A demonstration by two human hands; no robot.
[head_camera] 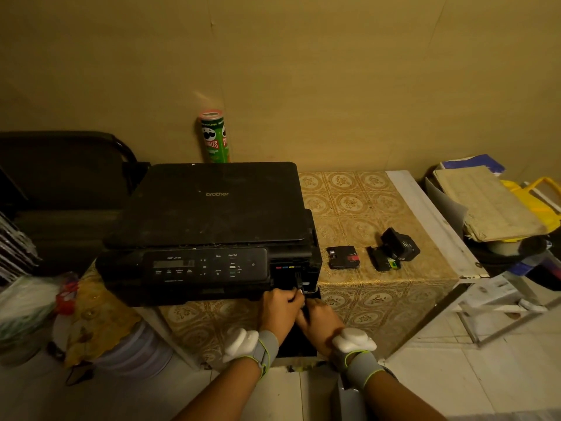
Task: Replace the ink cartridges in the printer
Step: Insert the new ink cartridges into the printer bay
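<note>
- The printer (pixel 209 235) is sitting on the patterned surface (pixel 358 205), its lid closed and its cartridge bay (pixel 293 275) standing open at the front right corner.
- Both hands are working at that bay, pressed close together just below its opening.
- The left hand (pixel 280 308) is curling its fingers (pixel 299 294) round a thin dark cartridge (pixel 298 279) that is standing upright in the bay mouth, partly in its slot.
- The right hand (pixel 321 317) is lying just beside it with fingers bent, apparently steadying the same piece or the open door; exactly what it is gripping I cannot tell.
- Judging by this, the step in hand is seating or withdrawing one cartridge; which of the two is not readable from a single view.
- Three loose cartridges are lying on the surface right of the printer: one with a red label (pixel 343 257), one with a green tab (pixel 384 260), and a bulkier black one (pixel 400 244) resting against it.
- The next move is likely calling for a straight push or pull along the slot, keeping the cartridge upright so it is not jamming against its neighbours.
- A green crisp can (pixel 214 136) is standing behind the printer.
</note>
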